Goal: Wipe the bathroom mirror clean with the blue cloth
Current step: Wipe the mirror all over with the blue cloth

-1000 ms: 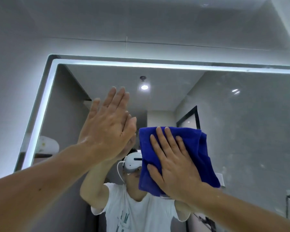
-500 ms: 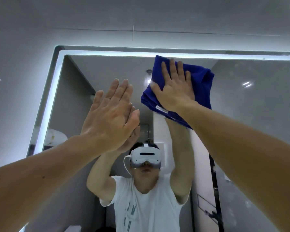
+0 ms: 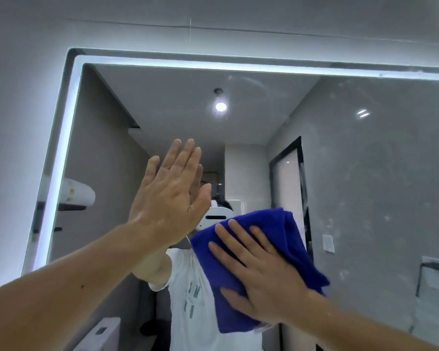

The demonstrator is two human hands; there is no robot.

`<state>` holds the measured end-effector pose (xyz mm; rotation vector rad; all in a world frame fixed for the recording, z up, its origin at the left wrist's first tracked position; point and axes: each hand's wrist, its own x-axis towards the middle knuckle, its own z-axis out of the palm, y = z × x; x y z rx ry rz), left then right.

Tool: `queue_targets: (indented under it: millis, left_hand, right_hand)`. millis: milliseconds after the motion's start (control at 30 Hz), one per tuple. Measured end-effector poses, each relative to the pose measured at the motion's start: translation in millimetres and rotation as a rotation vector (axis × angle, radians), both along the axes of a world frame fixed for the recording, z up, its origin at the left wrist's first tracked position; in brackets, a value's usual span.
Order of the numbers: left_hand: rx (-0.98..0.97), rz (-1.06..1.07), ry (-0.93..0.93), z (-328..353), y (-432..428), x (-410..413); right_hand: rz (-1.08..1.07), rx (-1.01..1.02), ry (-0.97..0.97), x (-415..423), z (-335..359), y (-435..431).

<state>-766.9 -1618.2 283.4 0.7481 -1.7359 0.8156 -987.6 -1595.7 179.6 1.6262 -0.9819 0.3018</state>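
A large wall mirror (image 3: 365, 173) with a lit white border fills most of the head view. My right hand (image 3: 259, 277) lies flat with straight fingers on the folded blue cloth (image 3: 269, 224) and presses it against the glass low in the middle. My left hand (image 3: 170, 196) rests flat against the mirror to the cloth's upper left, fingers straight and pointing up. Faint smears and specks show on the glass at the right.
The grey tiled wall (image 3: 23, 97) surrounds the mirror on the left and above. In the reflection I see a person in a white shirt, a ceiling light (image 3: 220, 106), a dark-framed door (image 3: 289, 178) and a toilet tank (image 3: 102, 333) at the bottom.
My right hand has slid the blue cloth from the mirror's top edge down to the lower middle. My left hand has stayed flat on the glass in much the same place.
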Motion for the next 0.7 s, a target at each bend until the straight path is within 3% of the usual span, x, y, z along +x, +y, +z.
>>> queue_targets:
  millis: [100,300,467,700]
  left_hand:
    - [-0.028,-0.002,0.01,1,0,-3]
    - [-0.007,-0.014,0.042,5,5,-13]
    - [-0.015,-0.046,0.051,-4,12,-26]
    - [0.006,-0.024,0.029,-26,7,-37]
  right_hand:
    - [-0.023,-0.017,0.119,-26,64,8]
    - [-0.084,-0.194,-0.354,-31,169,9]
    - [-0.023,-0.271,-0.53,-12,114,2]
    - [0.022,-0.209,-0.377,-37,-29,5]
